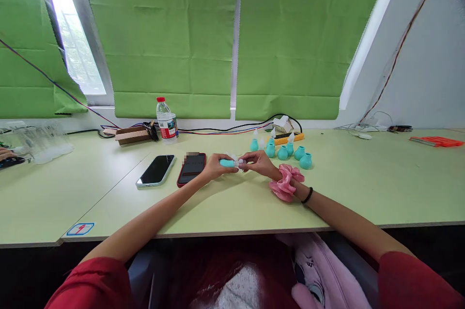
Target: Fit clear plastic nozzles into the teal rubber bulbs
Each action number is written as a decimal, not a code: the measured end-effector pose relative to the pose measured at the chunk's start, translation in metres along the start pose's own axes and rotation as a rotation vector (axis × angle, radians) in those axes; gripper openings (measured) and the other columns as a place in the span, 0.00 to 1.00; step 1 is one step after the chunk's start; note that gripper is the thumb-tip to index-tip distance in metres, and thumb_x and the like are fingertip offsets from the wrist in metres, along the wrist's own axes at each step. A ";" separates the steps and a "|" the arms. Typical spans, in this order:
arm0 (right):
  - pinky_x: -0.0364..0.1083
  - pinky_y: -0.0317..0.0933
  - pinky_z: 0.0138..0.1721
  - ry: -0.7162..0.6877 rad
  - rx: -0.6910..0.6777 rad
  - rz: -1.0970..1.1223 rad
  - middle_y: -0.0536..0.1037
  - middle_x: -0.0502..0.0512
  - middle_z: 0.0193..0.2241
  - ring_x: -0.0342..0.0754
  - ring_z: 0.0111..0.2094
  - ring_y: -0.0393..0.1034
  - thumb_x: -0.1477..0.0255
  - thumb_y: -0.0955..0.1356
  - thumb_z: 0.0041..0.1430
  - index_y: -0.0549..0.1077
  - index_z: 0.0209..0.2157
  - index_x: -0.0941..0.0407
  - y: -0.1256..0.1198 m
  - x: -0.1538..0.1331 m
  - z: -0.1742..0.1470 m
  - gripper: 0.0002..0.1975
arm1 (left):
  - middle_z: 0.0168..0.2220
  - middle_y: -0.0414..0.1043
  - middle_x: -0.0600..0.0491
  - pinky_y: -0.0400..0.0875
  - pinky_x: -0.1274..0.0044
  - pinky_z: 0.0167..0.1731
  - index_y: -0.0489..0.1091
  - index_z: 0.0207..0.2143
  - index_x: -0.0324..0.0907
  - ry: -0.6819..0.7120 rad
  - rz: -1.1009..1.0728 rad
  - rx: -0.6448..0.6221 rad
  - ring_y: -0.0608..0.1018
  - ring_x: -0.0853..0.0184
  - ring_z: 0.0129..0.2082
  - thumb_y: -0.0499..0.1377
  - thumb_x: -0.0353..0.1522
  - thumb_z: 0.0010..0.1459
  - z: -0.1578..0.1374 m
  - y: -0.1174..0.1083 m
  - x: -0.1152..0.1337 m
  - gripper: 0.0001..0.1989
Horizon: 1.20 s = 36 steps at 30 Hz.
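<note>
My left hand (215, 166) is wrapped around a small turquoise bulb (227, 163), which lies on its side above the table. At its right end is a clear, whitish piece (238, 162), partly hidden by fingers. The fingers of my right hand (258, 162) pinch that clear piece, so both hands meet there. To the right stand several open-necked turquoise bulbs (305, 161). A few others, such as one bulb (254, 145) at the back, carry pointed translucent tips (291, 138).
Two phones, one pale-edged (156, 171) and one red-cased (192, 168), lie left of my hands. Behind are a water bottle (166, 122), an open cardboard box (133, 135), a yellow-orange tool (290, 139) and cables. Clear plastic pieces (45, 144) lie far left, near another person's hand (5, 154).
</note>
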State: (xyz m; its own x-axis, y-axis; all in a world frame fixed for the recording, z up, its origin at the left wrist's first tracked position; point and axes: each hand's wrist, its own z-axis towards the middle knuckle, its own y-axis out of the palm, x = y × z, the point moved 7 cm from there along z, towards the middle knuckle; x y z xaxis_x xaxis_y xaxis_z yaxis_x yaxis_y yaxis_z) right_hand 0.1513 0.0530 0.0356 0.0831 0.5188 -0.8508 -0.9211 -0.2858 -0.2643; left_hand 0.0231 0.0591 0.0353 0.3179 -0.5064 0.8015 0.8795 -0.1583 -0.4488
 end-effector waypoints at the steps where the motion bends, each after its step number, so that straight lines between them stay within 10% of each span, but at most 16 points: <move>1: 0.43 0.65 0.23 -0.019 0.000 -0.014 0.72 0.52 0.24 0.42 0.22 0.66 0.67 0.72 0.33 0.74 0.28 0.61 0.000 -0.001 0.000 0.17 | 0.20 0.65 0.56 0.60 0.82 0.18 0.71 0.25 0.35 0.003 0.008 -0.005 0.66 0.73 0.19 0.63 0.38 0.31 0.000 0.000 0.000 0.17; 36: 0.34 0.60 0.21 0.665 -0.211 0.398 0.71 0.50 0.19 0.36 0.20 0.63 0.74 0.70 0.39 0.71 0.21 0.62 0.013 0.034 -0.014 0.06 | 0.23 0.66 0.50 0.62 0.80 0.23 0.67 0.32 0.37 0.857 0.873 0.119 0.70 0.70 0.24 0.50 0.42 0.52 -0.035 0.025 0.048 0.17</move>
State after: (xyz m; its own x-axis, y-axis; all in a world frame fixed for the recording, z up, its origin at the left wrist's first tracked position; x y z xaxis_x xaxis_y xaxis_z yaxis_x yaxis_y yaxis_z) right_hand 0.1475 0.0556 -0.0031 0.0334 -0.2234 -0.9741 -0.8437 -0.5289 0.0924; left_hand 0.0477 0.0008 0.0492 0.5201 -0.8039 -0.2885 0.5293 0.5685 -0.6298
